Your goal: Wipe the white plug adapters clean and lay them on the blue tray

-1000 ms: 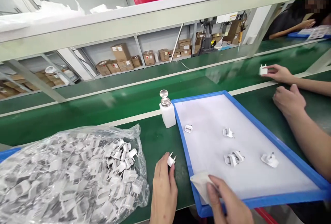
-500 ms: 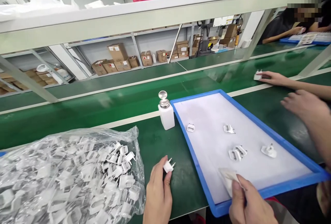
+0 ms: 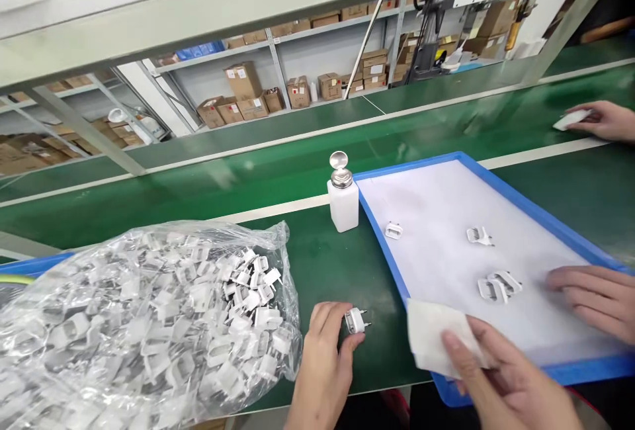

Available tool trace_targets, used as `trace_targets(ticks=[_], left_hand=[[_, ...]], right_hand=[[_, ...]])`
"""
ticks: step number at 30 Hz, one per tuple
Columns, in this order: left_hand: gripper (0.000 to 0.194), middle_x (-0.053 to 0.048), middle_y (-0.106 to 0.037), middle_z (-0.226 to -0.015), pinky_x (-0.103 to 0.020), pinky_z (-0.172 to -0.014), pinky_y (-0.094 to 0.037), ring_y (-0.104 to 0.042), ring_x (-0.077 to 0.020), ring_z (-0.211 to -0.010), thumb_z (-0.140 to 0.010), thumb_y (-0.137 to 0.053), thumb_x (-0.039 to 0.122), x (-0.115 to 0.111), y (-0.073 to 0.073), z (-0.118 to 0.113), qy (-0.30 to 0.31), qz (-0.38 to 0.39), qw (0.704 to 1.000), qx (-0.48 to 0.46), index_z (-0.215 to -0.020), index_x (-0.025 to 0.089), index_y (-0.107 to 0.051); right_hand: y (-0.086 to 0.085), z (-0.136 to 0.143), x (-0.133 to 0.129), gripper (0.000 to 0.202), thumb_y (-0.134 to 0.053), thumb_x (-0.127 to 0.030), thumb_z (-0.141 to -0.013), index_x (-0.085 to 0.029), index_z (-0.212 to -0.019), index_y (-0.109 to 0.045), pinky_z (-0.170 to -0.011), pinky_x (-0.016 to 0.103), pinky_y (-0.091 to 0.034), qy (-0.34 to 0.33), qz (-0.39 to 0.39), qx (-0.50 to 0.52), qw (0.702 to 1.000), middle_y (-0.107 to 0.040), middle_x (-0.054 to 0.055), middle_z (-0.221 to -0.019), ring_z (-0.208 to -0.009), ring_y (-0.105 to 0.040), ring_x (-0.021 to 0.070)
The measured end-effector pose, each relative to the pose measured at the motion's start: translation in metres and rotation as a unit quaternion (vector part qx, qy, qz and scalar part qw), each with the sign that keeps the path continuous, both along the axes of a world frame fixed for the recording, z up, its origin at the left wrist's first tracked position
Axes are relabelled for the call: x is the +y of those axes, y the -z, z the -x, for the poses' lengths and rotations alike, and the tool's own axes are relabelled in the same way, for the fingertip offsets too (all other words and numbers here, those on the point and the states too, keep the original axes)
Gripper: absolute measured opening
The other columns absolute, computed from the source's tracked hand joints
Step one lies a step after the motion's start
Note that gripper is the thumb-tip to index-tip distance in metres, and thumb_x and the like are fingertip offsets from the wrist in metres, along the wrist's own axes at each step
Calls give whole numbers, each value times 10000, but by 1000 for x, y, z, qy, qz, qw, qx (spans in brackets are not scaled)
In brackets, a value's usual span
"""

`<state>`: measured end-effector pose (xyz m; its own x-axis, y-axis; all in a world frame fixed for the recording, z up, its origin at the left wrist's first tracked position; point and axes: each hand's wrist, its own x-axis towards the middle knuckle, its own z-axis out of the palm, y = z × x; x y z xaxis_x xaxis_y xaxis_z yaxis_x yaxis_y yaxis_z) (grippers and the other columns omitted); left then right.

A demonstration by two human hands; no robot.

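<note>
Between thumb and fingers my left hand (image 3: 325, 357) grips a white two-pin plug housing (image 3: 355, 321), its pins pointing right. My right hand (image 3: 506, 367) pinches a folded white cloth (image 3: 439, 337) over the near left corner of the blue-rimmed tray (image 3: 391, 264). On the tray's white lining lie several loose plug housings (image 3: 479, 236), two of them (image 3: 499, 286) close together. To the left of my left hand, a clear plastic bag (image 3: 292, 311) lies open, heaped with many of the same white housings (image 3: 173, 324).
A white pump bottle (image 3: 343, 202) with a metal top stands by the tray's far left corner. At the right, a co-worker's hand (image 3: 602, 120) holds a white piece, and the other hand (image 3: 595, 298) reaches over the tray. A pale beam (image 3: 198, 20) crosses above the green bench.
The view has shifted. My right hand has turned the cloth flatter, and the plug in my left hand is rotated. A co-worker's hand has come over the tray, covering where a housing lay.
</note>
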<state>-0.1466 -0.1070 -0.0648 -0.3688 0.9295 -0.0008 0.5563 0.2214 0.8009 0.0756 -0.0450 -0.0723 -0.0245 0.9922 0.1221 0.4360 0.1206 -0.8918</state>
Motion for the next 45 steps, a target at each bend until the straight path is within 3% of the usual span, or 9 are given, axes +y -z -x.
trace_targets(ticks=[3,6,10,15,23,31,36,40,45], left_hand=[[383,-64,-716,-999,-363,-830,-604,-685,-238,-909,-826,-643,-3,-5,7,6,21,-55,998,36,-1125,222,-728],[412,-43,-705,-909,-317,-746,-609,-677,-212,-819,-792,-648,-32,-12,9,12,28,-88,994,59,-1110,215,-738],[424,-44,-693,-896,-288,-718,-605,-667,-197,-808,-766,-584,-55,-17,8,14,30,-81,994,64,-1062,203,-744],[437,-63,-679,-853,-256,-662,-592,-663,-196,-804,-718,-484,-67,-16,11,17,46,-74,994,65,-973,165,-753],[481,-56,-715,-865,-273,-697,-586,-691,-201,-834,-737,-475,-71,-12,7,24,70,-71,992,73,-1038,176,-759],[477,-31,-666,-805,-225,-613,-558,-650,-174,-748,-683,-472,-112,-11,7,15,39,-89,992,77,-979,167,-723],[437,-27,-655,-813,-250,-649,-544,-638,-177,-753,-695,-457,-98,-13,7,14,33,-72,993,86,-927,182,-701],[443,-26,-667,-860,-279,-694,-538,-648,-184,-788,-713,-455,-65,-14,8,17,44,-63,994,73,-968,204,-697],[297,-16,-671,-887,-273,-706,-552,-675,-176,-781,-744,-602,33,-15,2,16,-27,-36,991,-123,-951,207,-726]], right_hand=[[5,38,-15,165,-657,-277,-967,-198,-1103,-704,-615,204,-589,-80,-187,-87,975,-782,51,-897,-767,-763,211],[14,72,-25,303,-573,-60,-960,-142,-1244,-644,-861,298,-603,-141,-332,-96,928,-737,126,-1062,-960,-718,226],[18,86,-24,354,-441,-12,-976,-123,-1241,-649,-889,281,-602,-259,-271,-95,922,-667,162,-1256,-1101,-645,209],[27,64,-26,345,-444,44,-936,-67,-1176,-666,-873,308,-594,-365,-302,-126,872,-636,184,-1378,-1020,-621,208],[24,71,-29,328,-427,32,-952,-81,-1157,-656,-787,330,-581,-352,-281,-105,887,-638,172,-1372,-903,-563,200],[7,92,-7,291,-415,52,-960,-168,-871,-582,-670,274,-532,-342,-184,-69,919,-647,41,-868,-806,-533,165],[16,81,-23,355,-383,12,-980,-77,-1212,-637,-740,338,-562,-332,-271,-87,899,-700,148,-1229,-896,-573,210],[23,69,-33,379,-394,24,-947,-41,-1200,-669,-656,354,-552,-297,-374,-127,869,-704,177,-1280,-850,-609,230],[31,55,-44,413,-499,4,-949,-138,-1303,-655,-801,272,-614,-228,-260,-2,938,-722,143,-1246,-927,-697,191]])
